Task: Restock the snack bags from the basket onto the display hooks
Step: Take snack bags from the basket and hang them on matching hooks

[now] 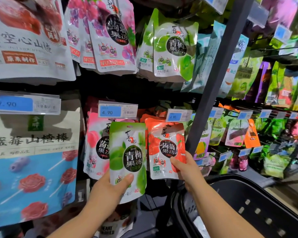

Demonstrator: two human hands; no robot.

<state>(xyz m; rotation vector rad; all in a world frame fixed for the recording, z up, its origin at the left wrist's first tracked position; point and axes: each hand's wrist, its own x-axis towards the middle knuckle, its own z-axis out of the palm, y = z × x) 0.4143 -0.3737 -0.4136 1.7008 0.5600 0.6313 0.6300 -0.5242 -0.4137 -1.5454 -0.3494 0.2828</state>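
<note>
At lower centre of the frame the left hand [108, 188] grips a green snack bag [127, 157] near its bottom edge, thumb across the front, holding it upright before a pink bag [95, 145]. Just right of it, the right hand [186, 170] pinches the lower corner of a red bag [163, 148], which seemingly hangs under a price tag [178, 115]. The black basket [248, 203] sits at lower right.

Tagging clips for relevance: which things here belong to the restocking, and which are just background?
Job: left hand holding green plum jelly bag; right hand holding red jelly bag; black basket.
Background: blueberry hawthorn stick bag; purple jelly bags; price tag.
</note>
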